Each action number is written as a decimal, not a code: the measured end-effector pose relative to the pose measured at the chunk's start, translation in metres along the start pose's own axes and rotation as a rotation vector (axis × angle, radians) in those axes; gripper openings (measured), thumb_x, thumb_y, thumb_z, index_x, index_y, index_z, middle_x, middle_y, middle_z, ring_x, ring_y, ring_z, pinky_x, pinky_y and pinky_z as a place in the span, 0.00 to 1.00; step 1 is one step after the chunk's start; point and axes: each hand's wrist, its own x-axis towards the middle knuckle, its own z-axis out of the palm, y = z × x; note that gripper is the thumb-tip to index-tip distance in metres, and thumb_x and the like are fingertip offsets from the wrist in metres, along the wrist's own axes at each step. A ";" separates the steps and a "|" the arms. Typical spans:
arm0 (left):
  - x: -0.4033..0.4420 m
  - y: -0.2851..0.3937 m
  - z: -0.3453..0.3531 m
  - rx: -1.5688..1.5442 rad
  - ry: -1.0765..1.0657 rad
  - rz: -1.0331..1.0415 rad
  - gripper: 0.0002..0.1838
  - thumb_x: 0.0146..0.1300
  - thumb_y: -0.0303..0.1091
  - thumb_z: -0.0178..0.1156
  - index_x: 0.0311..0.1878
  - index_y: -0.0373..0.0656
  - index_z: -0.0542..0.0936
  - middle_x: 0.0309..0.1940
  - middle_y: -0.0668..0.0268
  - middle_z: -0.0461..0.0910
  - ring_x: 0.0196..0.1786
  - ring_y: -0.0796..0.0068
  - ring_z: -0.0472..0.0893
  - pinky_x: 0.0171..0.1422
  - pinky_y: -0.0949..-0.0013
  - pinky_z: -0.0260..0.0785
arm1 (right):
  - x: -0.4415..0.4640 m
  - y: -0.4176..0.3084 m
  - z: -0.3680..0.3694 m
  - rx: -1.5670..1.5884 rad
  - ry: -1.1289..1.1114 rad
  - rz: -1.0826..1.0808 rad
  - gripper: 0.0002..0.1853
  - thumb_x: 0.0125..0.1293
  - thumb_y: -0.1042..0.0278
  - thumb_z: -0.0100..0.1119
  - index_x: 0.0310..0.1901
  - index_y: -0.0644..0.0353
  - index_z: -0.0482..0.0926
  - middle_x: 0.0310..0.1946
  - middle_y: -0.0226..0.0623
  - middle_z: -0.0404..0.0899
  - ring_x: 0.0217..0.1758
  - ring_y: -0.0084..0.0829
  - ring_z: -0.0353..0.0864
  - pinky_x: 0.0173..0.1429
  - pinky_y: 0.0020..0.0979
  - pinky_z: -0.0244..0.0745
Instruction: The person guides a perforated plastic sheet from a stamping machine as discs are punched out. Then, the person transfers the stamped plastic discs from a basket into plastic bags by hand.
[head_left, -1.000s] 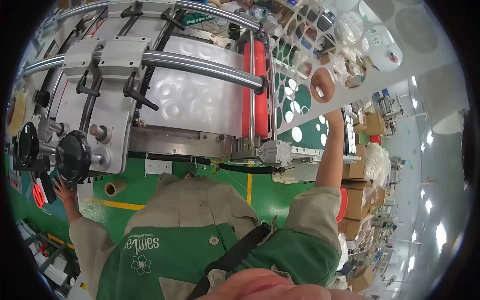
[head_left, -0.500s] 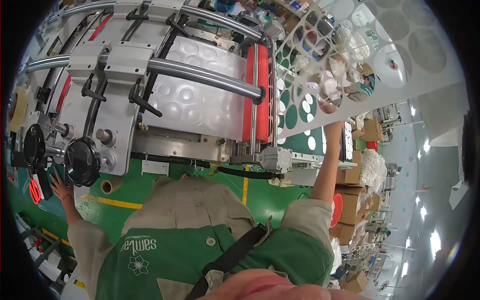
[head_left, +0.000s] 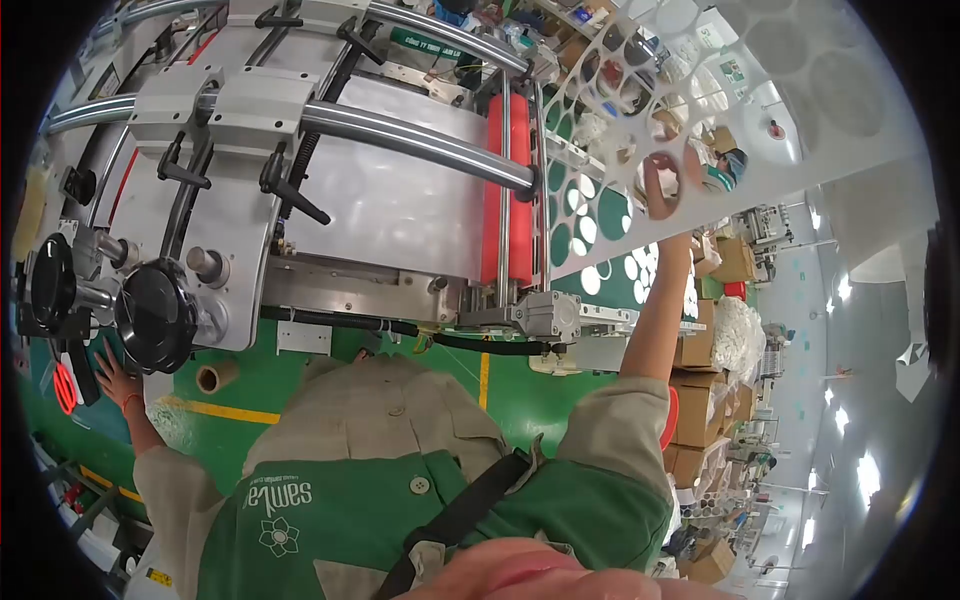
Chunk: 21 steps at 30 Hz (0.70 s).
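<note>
Fingers fan out on the left hand, spread beside a glossy black, round handwheel; red-handled scissors lie near them. A thin red band circles the wrist. The right hand shows skin through a round hole in the perforated sheet; whether its fingers pinch the edge, I cannot tell. That sheet, whitish, smooth and lacy with circular cut-outs, slants up at the right above a flat green bed scattered with white discs. Next come a matte red roller, polished steel bars and a pale, satiny panel.
</note>
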 end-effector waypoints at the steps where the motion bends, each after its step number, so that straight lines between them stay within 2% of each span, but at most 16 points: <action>1: 0.000 0.002 -0.004 0.000 0.003 -0.001 0.46 0.49 0.42 0.60 0.65 0.77 0.41 0.69 0.74 0.41 0.65 0.48 0.53 0.65 0.51 0.49 | 0.004 0.008 0.007 0.060 -0.007 -0.051 0.22 0.47 0.76 0.62 0.47 0.64 0.70 0.35 0.39 0.74 0.33 0.29 0.73 0.39 0.26 0.68; 2: -0.001 0.004 -0.009 -0.011 -0.024 -0.021 0.46 0.50 0.42 0.60 0.65 0.77 0.41 0.69 0.74 0.40 0.65 0.49 0.53 0.66 0.52 0.48 | 0.007 0.011 0.010 0.060 -0.004 -0.053 0.22 0.47 0.76 0.62 0.47 0.64 0.70 0.35 0.39 0.74 0.33 0.29 0.73 0.39 0.26 0.68; 4: -0.002 0.010 -0.018 -0.027 -0.045 -0.044 0.45 0.51 0.42 0.60 0.65 0.77 0.41 0.69 0.75 0.40 0.65 0.50 0.53 0.66 0.52 0.48 | 0.024 -0.004 0.013 0.253 0.076 0.065 0.26 0.43 0.72 0.66 0.47 0.63 0.69 0.34 0.39 0.72 0.32 0.30 0.72 0.39 0.27 0.67; 5: -0.002 0.011 -0.020 -0.022 -0.064 -0.055 0.46 0.50 0.43 0.60 0.65 0.78 0.40 0.69 0.75 0.40 0.65 0.50 0.52 0.66 0.52 0.48 | 0.025 0.008 0.011 0.119 0.048 -0.017 0.30 0.40 0.71 0.68 0.48 0.63 0.69 0.36 0.38 0.72 0.34 0.29 0.71 0.38 0.26 0.67; 6: -0.001 0.011 -0.022 -0.018 -0.083 -0.064 0.46 0.50 0.44 0.60 0.65 0.78 0.40 0.69 0.75 0.40 0.66 0.51 0.52 0.66 0.53 0.48 | 0.028 0.001 0.009 0.058 0.006 -0.020 0.32 0.38 0.72 0.65 0.50 0.64 0.67 0.37 0.37 0.71 0.33 0.30 0.70 0.40 0.26 0.66; 10: 0.000 0.008 -0.014 -0.032 -0.083 -0.086 0.48 0.47 0.45 0.62 0.65 0.77 0.41 0.69 0.75 0.40 0.67 0.52 0.50 0.67 0.55 0.46 | 0.034 -0.012 0.005 0.374 -0.042 0.000 0.35 0.39 0.73 0.57 0.55 0.64 0.63 0.41 0.40 0.71 0.39 0.34 0.71 0.49 0.30 0.65; 11: -0.001 0.008 -0.017 -0.059 -0.069 -0.075 0.47 0.48 0.44 0.62 0.65 0.77 0.41 0.69 0.74 0.40 0.67 0.53 0.49 0.67 0.55 0.45 | 0.034 -0.005 0.002 0.371 -0.071 0.039 0.34 0.41 0.73 0.56 0.56 0.64 0.63 0.44 0.41 0.71 0.42 0.33 0.71 0.52 0.30 0.63; 12: -0.002 0.010 -0.021 -0.037 -0.085 -0.074 0.47 0.48 0.44 0.62 0.66 0.77 0.41 0.69 0.73 0.41 0.67 0.52 0.49 0.67 0.55 0.46 | 0.035 0.003 0.002 0.267 -0.025 -0.082 0.29 0.44 0.76 0.54 0.54 0.65 0.66 0.47 0.43 0.71 0.44 0.36 0.71 0.53 0.29 0.62; 14: -0.001 0.012 -0.029 -0.016 -0.143 -0.097 0.48 0.47 0.43 0.63 0.66 0.77 0.41 0.69 0.74 0.40 0.67 0.53 0.49 0.67 0.55 0.47 | 0.047 -0.012 -0.011 0.169 0.020 -0.109 0.23 0.48 0.79 0.50 0.50 0.63 0.70 0.47 0.44 0.72 0.47 0.39 0.72 0.53 0.30 0.62; 15: -0.002 0.012 -0.022 -0.026 -0.138 -0.097 0.48 0.47 0.43 0.63 0.66 0.77 0.41 0.69 0.74 0.40 0.67 0.53 0.49 0.67 0.55 0.47 | 0.053 -0.017 -0.016 0.161 0.026 -0.114 0.23 0.48 0.79 0.50 0.50 0.63 0.70 0.47 0.44 0.72 0.47 0.39 0.72 0.53 0.30 0.62; 17: 0.000 0.006 -0.007 -0.069 -0.045 -0.092 0.50 0.46 0.41 0.64 0.66 0.77 0.40 0.69 0.75 0.40 0.67 0.54 0.50 0.66 0.55 0.48 | 0.063 -0.022 -0.022 0.090 -0.135 -0.154 0.18 0.51 0.78 0.54 0.47 0.63 0.72 0.47 0.41 0.71 0.48 0.39 0.71 0.53 0.30 0.64; 21: 0.001 0.009 -0.017 0.022 -0.161 -0.116 0.51 0.46 0.37 0.64 0.65 0.77 0.40 0.69 0.76 0.39 0.67 0.55 0.50 0.67 0.56 0.48 | 0.074 -0.009 -0.008 0.144 -0.225 -0.158 0.21 0.51 0.75 0.55 0.50 0.61 0.70 0.48 0.40 0.72 0.51 0.35 0.70 0.54 0.30 0.63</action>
